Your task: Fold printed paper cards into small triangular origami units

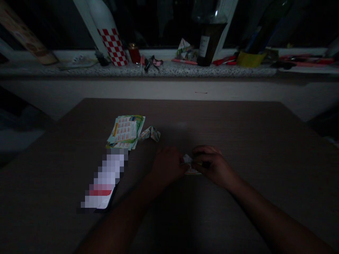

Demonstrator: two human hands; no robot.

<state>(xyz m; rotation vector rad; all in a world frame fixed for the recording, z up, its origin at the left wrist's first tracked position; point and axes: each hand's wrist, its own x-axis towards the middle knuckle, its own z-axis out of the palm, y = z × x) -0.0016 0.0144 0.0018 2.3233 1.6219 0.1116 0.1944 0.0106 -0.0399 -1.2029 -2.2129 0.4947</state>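
Note:
Both hands meet over a small folded piece of printed paper (pixel 192 171) low on the table. From the left, my left hand (pixel 169 164) grips its edge with thumb and curled fingers. My right hand (pixel 210 162) pinches the other side between thumb and fingers. A pale folded point of the paper rises between the hands; the rest is covered by the fingers. Just beyond my left hand lies a separate folded paper piece (pixel 150 134), beside a stack of printed slips (pixel 125 131) in green, white and orange.
A phone with a lit, blurred screen (pixel 106 180) lies left of my left forearm. Behind the wooden table (pixel 238 120), a stone windowsill (pixel 169 71) carries a red-and-white checkered bottle (pixel 113 44), a dark labelled bottle (pixel 209 44), a yellow holder (pixel 250 59) and small clutter. The light is dim.

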